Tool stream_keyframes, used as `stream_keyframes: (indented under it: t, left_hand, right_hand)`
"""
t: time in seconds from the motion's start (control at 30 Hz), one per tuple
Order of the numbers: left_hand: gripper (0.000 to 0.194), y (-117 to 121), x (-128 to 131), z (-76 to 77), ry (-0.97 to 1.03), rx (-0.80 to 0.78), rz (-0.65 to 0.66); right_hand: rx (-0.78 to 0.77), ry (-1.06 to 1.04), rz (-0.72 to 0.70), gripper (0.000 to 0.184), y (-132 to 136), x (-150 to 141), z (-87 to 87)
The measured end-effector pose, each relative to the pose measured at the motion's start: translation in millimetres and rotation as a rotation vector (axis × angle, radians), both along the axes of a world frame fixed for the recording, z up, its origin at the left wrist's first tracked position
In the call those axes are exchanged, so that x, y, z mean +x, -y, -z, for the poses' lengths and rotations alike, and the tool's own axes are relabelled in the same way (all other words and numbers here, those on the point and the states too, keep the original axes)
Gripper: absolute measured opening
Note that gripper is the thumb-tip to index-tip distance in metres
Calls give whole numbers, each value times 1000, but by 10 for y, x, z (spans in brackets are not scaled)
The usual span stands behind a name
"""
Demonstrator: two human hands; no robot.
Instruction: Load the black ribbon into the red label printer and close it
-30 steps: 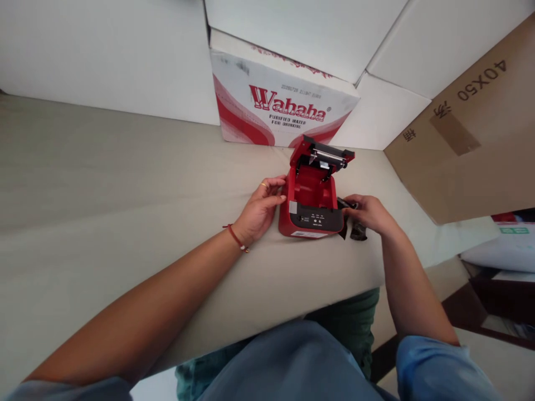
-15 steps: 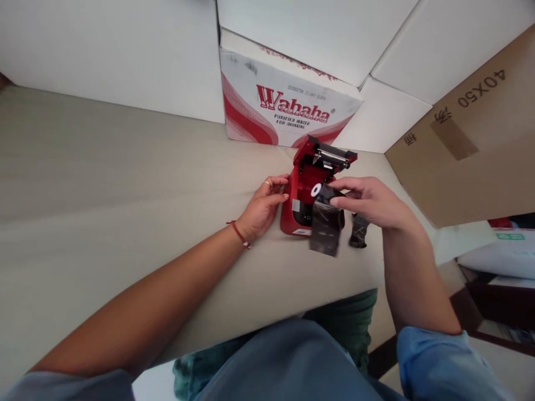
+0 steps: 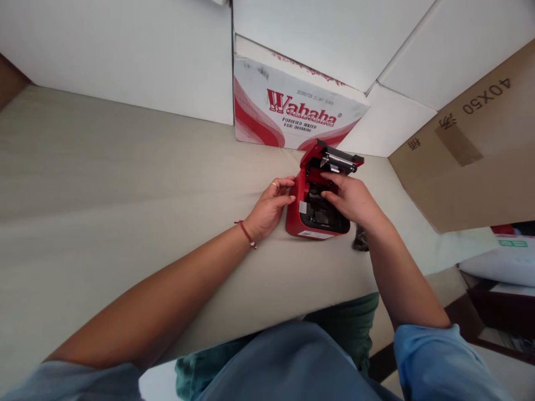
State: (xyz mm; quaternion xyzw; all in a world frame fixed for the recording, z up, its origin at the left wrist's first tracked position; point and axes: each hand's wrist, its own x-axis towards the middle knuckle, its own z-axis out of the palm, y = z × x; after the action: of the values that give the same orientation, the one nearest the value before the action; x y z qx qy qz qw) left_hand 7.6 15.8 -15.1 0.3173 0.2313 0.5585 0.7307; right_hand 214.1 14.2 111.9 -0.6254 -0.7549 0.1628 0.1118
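Thumb and fingers of the right hand parted, reaching from the right into the open body of a red printer. Dark film just left of the thumb and nearer than the forefinger, lying inside the body and across its near part. Whether pinched or merely touched, cannot tell; other fingers hidden. Over the forefinger, at the far end of the printer, a raised lid tilted up on its hinge.

To the left, the left hand against the printer's left wall, thumb and fingers loosely apart, not wrapped around anything. On its wrist, a red bracelet.

Just right of the printer, a crumpled dark strip on the pale table, partly behind the right wrist. Beyond the lid, on the far side, a red-and-white water carton upright in front of white boxes. Farther right, a large brown carton, marked 40X50.
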Motion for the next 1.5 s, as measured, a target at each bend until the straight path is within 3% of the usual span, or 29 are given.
stream_keyframes:
  t: [0.1, 0.2, 0.37, 0.43, 0.57, 0.6, 0.67, 0.73, 0.83, 0.93, 1.03, 1.13, 1.27, 1.37, 1.5]
  left_hand:
    - [35, 10, -4, -16, 3, 0, 5]
    - [34, 15, 0, -22, -1, 1, 8]
    - [36, 2, 40, 44, -30, 34, -33]
    - [34, 30, 51, 47, -117, 42, -127]
    - [19, 244, 32, -123, -446, 184, -525]
    - [17, 326, 25, -191, -500, 270, -570]
    - [15, 493, 22, -316, -557, 442, -532]
    - [12, 625, 40, -386, -599, 620, -338]
    - [20, 700, 84, -368, -735, 791, -123]
    - [23, 673, 109, -284, -789, 836, -52]
    - [22, 651, 114, -218, -743, 797, -38]
    - [23, 668, 124, -178, -727, 812, -98]
    - [31, 691, 135, -163, -950, 1173, -413]
    - [31, 687, 132, -193, -1116, 1410, -645]
    - [27, 678, 124, -243, -1163, 1461, -702]
  right_hand:
    - [32, -80, -34, 41, 180, 46, -53]
    - [134, -143, -101, 31, 534, 80, -83]
    - [355, 2, -72, 35, 1158, 37, 202]
    - [400, 57, -40, 45, 1300, 7, 367]
    - [398, 106, -28, 55, 1377, -18, 559]
    - [400, 107, -30, 55, 1374, -18, 573]
    - [408, 97, -44, 55, 1367, -11, 571]
    - [399, 67, -62, 54, 1367, 7, 548]
    - [352, -73, -69, 49, 1335, 80, 510]
    - [344, -348, 101, 47, 1128, 233, 513]
    - [369, -609, 372, 58, 674, 419, 542]
    - [347, -833, 449, 66, 123, 531, 510]
    - [340, -1037, 311, 70, -332, 475, 342]
    - [335, -1088, 204, 73, -324, 334, 251]
    - [505, -1041, 236, 65, 21, 174, 339]
